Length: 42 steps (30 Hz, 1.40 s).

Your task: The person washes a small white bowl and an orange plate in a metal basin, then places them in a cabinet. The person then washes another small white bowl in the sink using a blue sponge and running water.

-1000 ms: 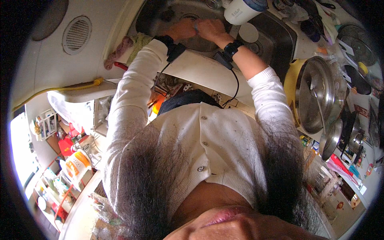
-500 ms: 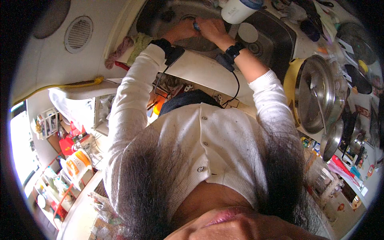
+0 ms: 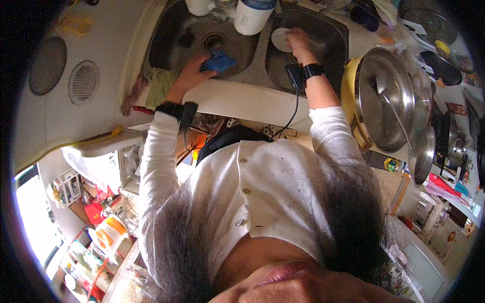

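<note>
My left hand is closed on a blue cloth at the near side of the left sink basin. The cloth is bunched and sticks out past my fingertips. Over the right basin, my right hand has its fingers at the right edge of a flat white disc, a small plate or a lid. Those fingers are bent and pinch the rim. A white container with a blue top stands between the basins at the back.
A yellow pot sits right of the sink, with a metal pan and a ladle in it. Green and pinkish cloths drape over the counter's left front. A clear glass stands behind the left basin.
My hands were together over the left basin with something blue between them. They have separated: my right hand has moved right to the white disc, while my left keeps the blue cloth.
</note>
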Motion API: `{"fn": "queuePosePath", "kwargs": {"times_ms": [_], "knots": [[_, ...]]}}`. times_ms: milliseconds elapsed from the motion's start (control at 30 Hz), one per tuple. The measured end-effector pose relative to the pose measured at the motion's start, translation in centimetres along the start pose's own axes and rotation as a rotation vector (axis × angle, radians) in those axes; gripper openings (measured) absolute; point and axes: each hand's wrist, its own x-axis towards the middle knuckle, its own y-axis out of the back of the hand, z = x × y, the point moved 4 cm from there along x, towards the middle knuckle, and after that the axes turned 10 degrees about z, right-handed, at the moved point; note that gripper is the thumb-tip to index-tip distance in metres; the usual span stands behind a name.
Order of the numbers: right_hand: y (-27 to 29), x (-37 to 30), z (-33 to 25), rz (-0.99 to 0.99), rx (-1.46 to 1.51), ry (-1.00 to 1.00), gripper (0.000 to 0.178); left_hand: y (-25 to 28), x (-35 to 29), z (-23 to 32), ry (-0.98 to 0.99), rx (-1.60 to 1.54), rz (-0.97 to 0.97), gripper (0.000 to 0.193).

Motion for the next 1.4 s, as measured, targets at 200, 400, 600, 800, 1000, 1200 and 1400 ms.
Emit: {"fn": "queuePosePath", "kwargs": {"times_ms": [200, 400, 600, 800, 1000, 1200, 1400], "knots": [[-2.4, 5.9, 17.0, -0.366, -0.181, -0.396, 0.047, -0.8, -5.1, 1.2, -0.051, 0.376, -0.172, 0.064], [-10.2, 6.2, 23.0, -0.231, 0.097, -0.408, 0.036, -1.1, -6.3, 1.9, -0.24, 0.248, 0.03, 0.064], [-0.6, 3.9, 14.2, -0.006, -1.02, 0.088, 0.031, -1.3, -6.2, 1.5, -0.225, 0.199, 0.02, 0.063], [2.5, 2.7, 12.9, 0.627, -0.462, -0.246, 0.033, -1.1, -6.2, 1.9, -0.209, 0.151, 0.01, 0.057], [-4.9, 4.1, 20.5, 0.007, 0.468, -0.465, 0.04, -1.0, -5.8, 1.3, -0.064, -0.094, 0.089, 0.039], [-6.0, 2.5, 20.1, -0.125, 1.132, -0.811, 0.05, -0.8, -6.0, 1.4, -0.131, 0.042, 0.044, 0.036], [-4.4, 0.9, 18.4, -0.313, 1.109, -0.821, 0.05, -0.7, -6.0, 1.6, -0.125, 0.106, -0.009, 0.04]]}}
